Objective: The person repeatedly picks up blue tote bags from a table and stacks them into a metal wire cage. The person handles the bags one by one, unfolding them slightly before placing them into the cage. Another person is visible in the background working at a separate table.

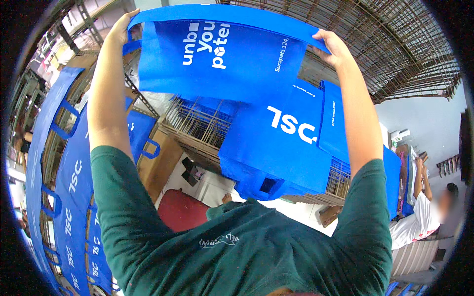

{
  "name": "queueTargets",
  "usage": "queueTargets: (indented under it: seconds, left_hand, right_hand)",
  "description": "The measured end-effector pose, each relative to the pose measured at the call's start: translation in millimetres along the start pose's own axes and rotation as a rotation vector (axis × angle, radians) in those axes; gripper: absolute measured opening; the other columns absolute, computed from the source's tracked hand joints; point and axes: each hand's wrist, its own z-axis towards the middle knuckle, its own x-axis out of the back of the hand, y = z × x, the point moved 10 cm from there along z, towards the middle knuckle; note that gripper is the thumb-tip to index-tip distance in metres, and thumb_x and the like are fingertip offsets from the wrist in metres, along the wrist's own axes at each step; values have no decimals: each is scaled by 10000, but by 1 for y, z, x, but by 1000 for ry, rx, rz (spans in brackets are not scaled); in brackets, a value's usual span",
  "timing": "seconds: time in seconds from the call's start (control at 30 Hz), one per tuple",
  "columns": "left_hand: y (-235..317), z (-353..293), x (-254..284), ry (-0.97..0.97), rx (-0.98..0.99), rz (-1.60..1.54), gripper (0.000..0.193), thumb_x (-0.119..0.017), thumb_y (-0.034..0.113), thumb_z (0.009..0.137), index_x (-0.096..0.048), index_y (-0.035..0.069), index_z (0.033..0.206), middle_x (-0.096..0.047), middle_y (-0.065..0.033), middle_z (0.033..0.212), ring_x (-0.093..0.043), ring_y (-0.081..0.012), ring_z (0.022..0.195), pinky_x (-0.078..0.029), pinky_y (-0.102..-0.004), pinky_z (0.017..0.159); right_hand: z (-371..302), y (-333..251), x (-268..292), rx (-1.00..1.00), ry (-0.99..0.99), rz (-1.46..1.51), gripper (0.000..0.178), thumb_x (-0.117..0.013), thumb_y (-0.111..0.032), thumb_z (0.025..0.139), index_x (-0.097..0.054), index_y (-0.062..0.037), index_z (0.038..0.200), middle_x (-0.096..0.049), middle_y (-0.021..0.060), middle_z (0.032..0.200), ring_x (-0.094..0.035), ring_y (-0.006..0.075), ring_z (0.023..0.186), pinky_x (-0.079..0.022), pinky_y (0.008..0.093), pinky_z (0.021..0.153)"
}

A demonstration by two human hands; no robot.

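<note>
Both my arms are raised and stretched out ahead, with a blue fabric tote bag (168, 64) spread between them. My left hand (122, 27) is closed on its far left corner. At the far right end, my right hand (332, 47) pinches the bag's edge between thumb and fingers. White print shows on the hanging panel, and the upper edge bows in a long band between my hands. Just below it, more printed blue bags (266, 153) lie on a wire drying rack (197, 123), partly overlapping one another.
Raised wire rack shelves (385, 39) overhang the far right. Rows of blue bags (69, 222) with loop handles lie along the left. A red stool seat (181, 209) and a brown board (165, 163) are near me. At right, a person in a white shirt (417, 224) works at a table.
</note>
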Motion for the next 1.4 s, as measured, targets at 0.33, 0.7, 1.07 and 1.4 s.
queueTargets:
  seconds: [0.33,0.7,1.07,1.4]
  left_hand:
    - [9,55,-27,-70,-266,-146,389,-611,313,841,-553,53,1124,-611,-79,1047,-606,-181,890,-501,-322,797]
    - [-264,93,77,29,36,636,548,-626,17,674,-534,77,1211,-649,-84,838,-577,-157,756,-447,-295,750]
    - [-327,75,76,189,134,748,239,-670,38,703,-672,55,941,-650,-84,845,-577,-158,733,-442,-284,704]
    - [-344,97,118,232,7,768,252,-674,49,690,-668,46,942,-663,-107,871,-582,-148,745,-450,-274,681]
  right_hand:
    - [-53,-44,-29,398,113,13,620,-497,-8,717,-389,-72,1324,-555,88,1139,-559,211,992,-457,337,884]
    - [-63,278,-36,31,520,-273,799,-578,114,755,-207,-210,1384,-404,203,1170,-522,217,939,-473,287,719]
    - [-106,306,-51,-59,521,-580,315,-663,2,676,-568,-71,967,-538,119,961,-560,213,803,-484,319,692]
    - [-103,303,-59,82,528,-631,187,-691,-9,673,-595,-47,830,-505,94,857,-542,205,719,-474,328,628]
